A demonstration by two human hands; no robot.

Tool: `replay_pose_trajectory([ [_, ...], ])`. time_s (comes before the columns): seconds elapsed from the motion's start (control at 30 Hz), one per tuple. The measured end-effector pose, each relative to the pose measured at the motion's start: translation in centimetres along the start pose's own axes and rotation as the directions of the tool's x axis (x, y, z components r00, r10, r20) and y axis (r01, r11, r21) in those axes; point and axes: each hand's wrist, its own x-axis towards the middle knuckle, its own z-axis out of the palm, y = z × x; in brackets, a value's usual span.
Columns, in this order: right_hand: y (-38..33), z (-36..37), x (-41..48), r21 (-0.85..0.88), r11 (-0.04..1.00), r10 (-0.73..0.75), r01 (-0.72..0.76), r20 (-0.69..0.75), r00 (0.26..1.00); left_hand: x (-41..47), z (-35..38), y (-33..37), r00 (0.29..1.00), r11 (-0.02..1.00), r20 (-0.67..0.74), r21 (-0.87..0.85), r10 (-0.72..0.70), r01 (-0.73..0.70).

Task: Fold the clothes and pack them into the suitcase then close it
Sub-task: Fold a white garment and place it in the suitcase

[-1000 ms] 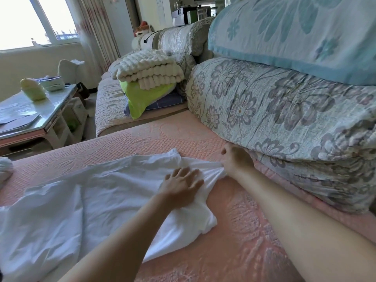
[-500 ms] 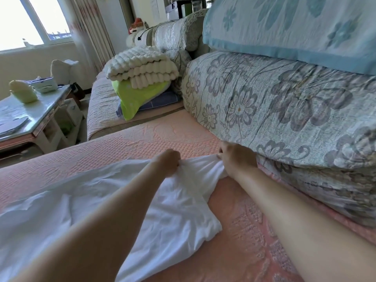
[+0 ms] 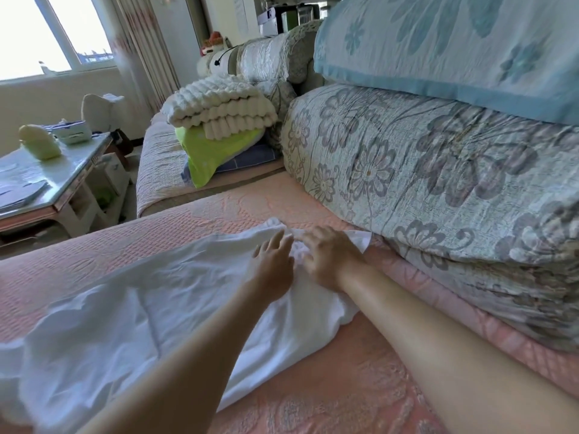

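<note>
Garment [image 3: 125, 324]: plain white. Sofa cover [image 3: 329, 386]: pink w/ embossed floral texture. Quilt [image 3: 423, 183]: pale cream, grey-purple flower print. Top cushion [image 3: 454, 42]: lt blue, darker blue flowers. Ribbed blanket [image 3: 219, 108]: cream. Pillow [image 3: 210, 151]: lime green. Checked cloth [image 3: 250, 156]: navy.

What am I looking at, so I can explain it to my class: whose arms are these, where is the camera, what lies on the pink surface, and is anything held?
There is no machine here: a person wears one camera on the head, looking down at their own bare arms. A white garment lies spread on the pink quilted cover. The left hand and right hand rest on its far end with fingers fairly straight, pressing rather than gripping, so nothing is held. A folded floral quilt lies to the right. No suitcase is in view.
</note>
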Motion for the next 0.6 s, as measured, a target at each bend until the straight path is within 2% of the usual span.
replay_pose_trajectory([
  [0.07,-1.4,-0.1,-1.1,0.034,0.998,-0.054,0.050,0.152,0.987,-2.6,-0.1,-0.5,0.998,0.996,0.058,0.086,-0.019,0.014],
  [0.13,-1.9,0.3,-2.7,-0.067,0.994,-0.060,0.086,0.324,0.944,-5.3,-0.3,-0.8,0.985,0.995,0.172,0.102,-0.032,0.015],
  [0.2,-1.7,0.9,-4.2,-0.185,0.980,0.013,0.078,0.446,0.895,-7.8,-0.7,-1.1,0.972,0.997,0.233,0.075,-0.030,0.012],
  [0.3,-2.2,0.7,-5.2,-0.343,0.936,0.097,0.082,0.474,0.875,-10.6,-1.9,-1.8,0.960,0.994,0.279,0.104,-0.012,-0.018],
  [0.37,-3.9,0.1,-5.6,-0.370,0.925,0.097,0.092,0.462,0.882,-12.2,-3.1,-2.4,0.957,0.985,0.290,0.171,-0.023,-0.028],
  [0.47,-7.5,-0.7,-5.9,-0.278,0.958,0.066,0.066,0.438,0.897,-14.8,-5.2,-4.0,0.971,0.971,0.237,0.239,-0.030,-0.028],
  [0.6,-14.2,-1.0,-6.2,-0.145,0.984,-0.028,0.106,0.461,0.887,-19.6,-9.0,-7.2,0.992,0.947,0.065,0.296,0.111,-0.126],
])
